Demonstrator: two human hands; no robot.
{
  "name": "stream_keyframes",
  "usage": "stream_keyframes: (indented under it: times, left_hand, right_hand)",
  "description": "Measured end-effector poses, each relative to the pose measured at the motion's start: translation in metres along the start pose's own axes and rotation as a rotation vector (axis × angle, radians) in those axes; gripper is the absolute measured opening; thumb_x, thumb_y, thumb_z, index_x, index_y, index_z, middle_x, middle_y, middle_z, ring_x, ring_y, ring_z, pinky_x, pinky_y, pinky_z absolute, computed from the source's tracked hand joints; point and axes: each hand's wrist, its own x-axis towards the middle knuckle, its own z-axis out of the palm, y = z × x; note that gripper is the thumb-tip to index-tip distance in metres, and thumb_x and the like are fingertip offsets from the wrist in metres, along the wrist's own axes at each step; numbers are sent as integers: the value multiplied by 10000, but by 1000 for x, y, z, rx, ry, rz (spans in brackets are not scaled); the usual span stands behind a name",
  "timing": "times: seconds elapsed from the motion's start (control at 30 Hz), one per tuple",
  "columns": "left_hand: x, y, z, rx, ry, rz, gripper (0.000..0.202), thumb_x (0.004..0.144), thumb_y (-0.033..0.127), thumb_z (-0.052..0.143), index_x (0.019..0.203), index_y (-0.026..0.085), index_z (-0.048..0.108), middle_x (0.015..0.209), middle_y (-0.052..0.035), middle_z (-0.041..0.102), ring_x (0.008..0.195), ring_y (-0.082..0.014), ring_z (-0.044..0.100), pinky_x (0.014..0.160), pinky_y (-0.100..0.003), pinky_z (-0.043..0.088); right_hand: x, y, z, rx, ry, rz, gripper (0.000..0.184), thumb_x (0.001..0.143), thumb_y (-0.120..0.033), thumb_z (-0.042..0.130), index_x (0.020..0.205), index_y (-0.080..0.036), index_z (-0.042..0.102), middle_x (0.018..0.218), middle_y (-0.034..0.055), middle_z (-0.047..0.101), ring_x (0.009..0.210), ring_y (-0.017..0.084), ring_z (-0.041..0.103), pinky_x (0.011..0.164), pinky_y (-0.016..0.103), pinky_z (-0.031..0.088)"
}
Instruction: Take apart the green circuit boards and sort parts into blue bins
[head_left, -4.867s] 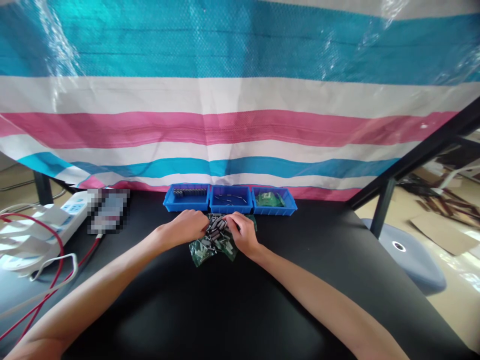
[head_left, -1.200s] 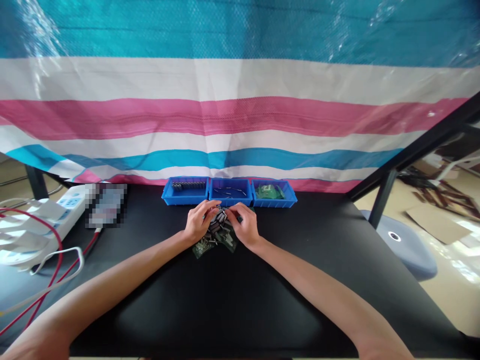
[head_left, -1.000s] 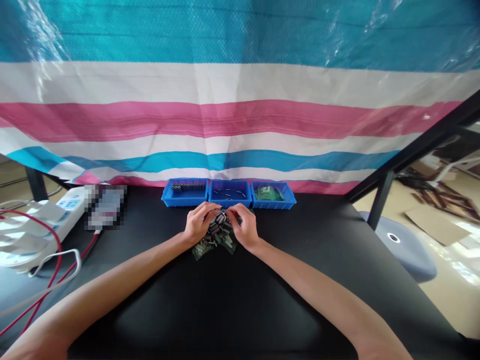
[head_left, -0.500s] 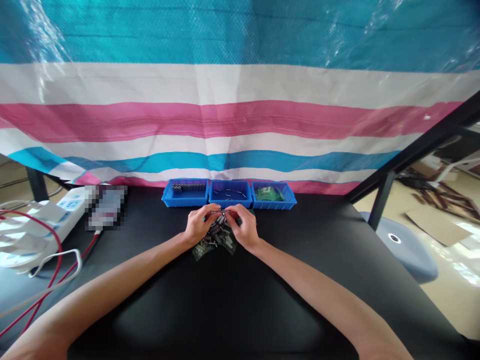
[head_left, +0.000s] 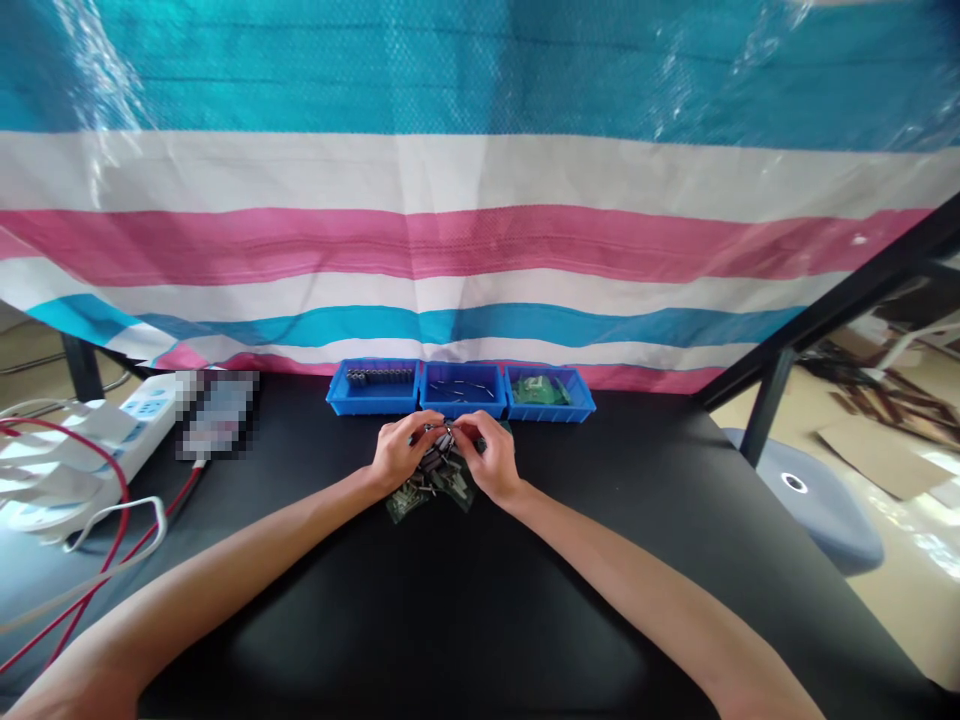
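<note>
Close together at the middle of the table, my left hand (head_left: 401,456) and my right hand (head_left: 490,460) both have their fingertips pinched on a small silvery metal part (head_left: 448,430). Its exact shape is too small to make out, and the fingers cover some of it. Beneath the hands lies a pile of small metal pieces (head_left: 433,458), partly hidden by them. Clear greenish plastic bags (head_left: 409,499) with small pin-like pieces spread out on the near side of the pile.
Behind the hands stand three joined blue bins: the left bin (head_left: 373,407) holds a row of metal cylinders, the middle bin (head_left: 461,409) thin metal rods, the right bin (head_left: 551,412) green bags. A power strip (head_left: 150,405) with red and white cables lies left. A striped sheet (head_left: 480,240) hangs behind.
Both hands keep their pinch on the small metal part, with only slight finger movement. The whole view has shifted very slightly; the bins and bags stay in place.
</note>
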Motion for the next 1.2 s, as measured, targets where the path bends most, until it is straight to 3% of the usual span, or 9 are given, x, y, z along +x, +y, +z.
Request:
stream_keyframes:
  times: [0.47,0.93,1.2]
  left_hand:
    - [-1,-2,0,-1,-8,13,183,873,327,618,960,174,666,840,-32,724,584,-89,631,615,-191,517]
    - [5,3,-4,-10,-56,-31,190,874,315,614,1012,188,644,769,2,645,531,-68,501,577,-184,460]
    - [9,7,-6,-33,-33,-103,153,880,316,599,868,175,658,782,-11,652,563,-82,511,594,-202,449]
  right_hand:
    - [1,-1,-1,-19,-1,10,94,910,-278,533,892,-204,587,778,15,607,654,136,579,656,259,484]
    - [0,-3,-1,-11,43,9,77,913,-267,524,899,-201,561,769,17,611,644,141,577,657,266,477]
    - [-1,-4,-2,-14,45,25,83,912,-270,511,903,-206,563,801,25,624,675,149,595,675,272,491]
